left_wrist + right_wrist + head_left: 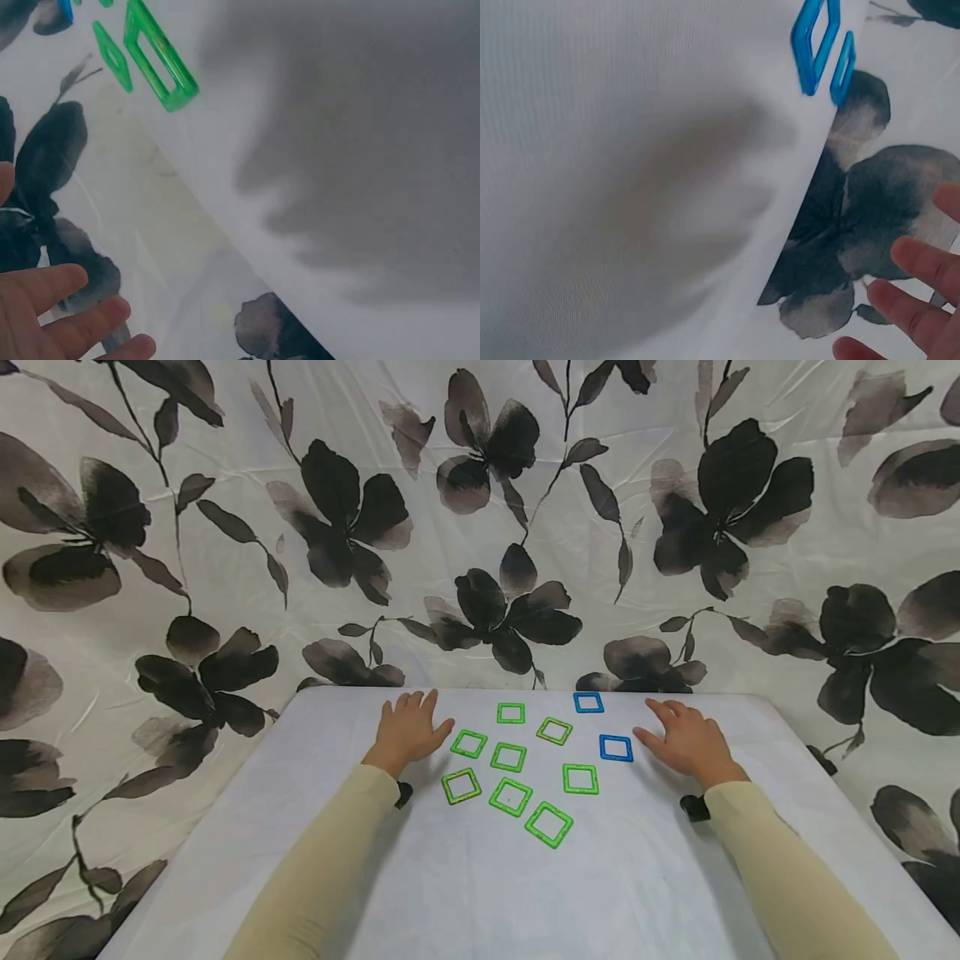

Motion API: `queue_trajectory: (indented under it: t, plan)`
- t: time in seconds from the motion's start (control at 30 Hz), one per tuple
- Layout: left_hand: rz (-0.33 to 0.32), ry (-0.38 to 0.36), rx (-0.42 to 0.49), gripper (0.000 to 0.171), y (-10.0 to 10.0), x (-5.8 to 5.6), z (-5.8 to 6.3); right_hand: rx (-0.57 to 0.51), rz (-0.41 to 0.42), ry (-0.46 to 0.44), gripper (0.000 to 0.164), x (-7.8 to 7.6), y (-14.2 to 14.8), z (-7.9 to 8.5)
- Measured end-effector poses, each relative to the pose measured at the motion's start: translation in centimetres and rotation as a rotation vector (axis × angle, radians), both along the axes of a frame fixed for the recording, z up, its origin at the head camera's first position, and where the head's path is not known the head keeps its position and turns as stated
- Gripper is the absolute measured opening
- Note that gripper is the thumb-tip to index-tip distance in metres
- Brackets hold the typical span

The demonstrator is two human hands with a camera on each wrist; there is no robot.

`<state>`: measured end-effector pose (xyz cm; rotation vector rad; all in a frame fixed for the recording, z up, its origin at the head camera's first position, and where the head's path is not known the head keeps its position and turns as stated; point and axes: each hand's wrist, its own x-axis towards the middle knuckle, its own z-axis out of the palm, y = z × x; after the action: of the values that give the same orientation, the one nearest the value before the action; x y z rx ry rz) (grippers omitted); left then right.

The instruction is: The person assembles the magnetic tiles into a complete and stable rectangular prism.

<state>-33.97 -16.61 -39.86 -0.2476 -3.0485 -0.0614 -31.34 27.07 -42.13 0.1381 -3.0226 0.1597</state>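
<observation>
Several green square frames lie scattered across the middle of the white table, among them one at the back [512, 704] and one nearest the front [529, 817]. Two blue square frames lie to their right: a blue frame at the table's back edge [588, 695] and a lower blue frame [617, 737]. My left hand [407, 732] hovers left of the green frames, fingers spread and holding nothing. On the other side, my right hand [688, 739] is held with fingers extended, its thumb close to the lower blue frame. In the wrist views both hands' fingers are apart, with shadows on the table.
The white table [465, 902] ends at a back edge against a floral cloth [495, 610] hanging behind. Dark wrist bands, such as the right band [695, 808], sit at both sleeve cuffs.
</observation>
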Motion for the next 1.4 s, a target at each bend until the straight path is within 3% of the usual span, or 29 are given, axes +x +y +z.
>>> queue_trajectory:
  t: [0.63,1.03,1.4]
  plan:
    - [-0.095,0.065,-0.003,0.068,1.4,2.3,-0.3,-0.030,0.106,0.075,0.068,2.7,-3.4,0.6]
    - [-0.144,0.032,0.013,0.067,2.6,4.4,-0.5,-0.044,0.157,0.076,0.055,4.6,-5.4,0.3]
    - [-0.189,0.047,0.036,0.062,3.5,5.9,-0.9,-0.045,0.222,0.098,0.048,5.8,-7.4,-0.1]
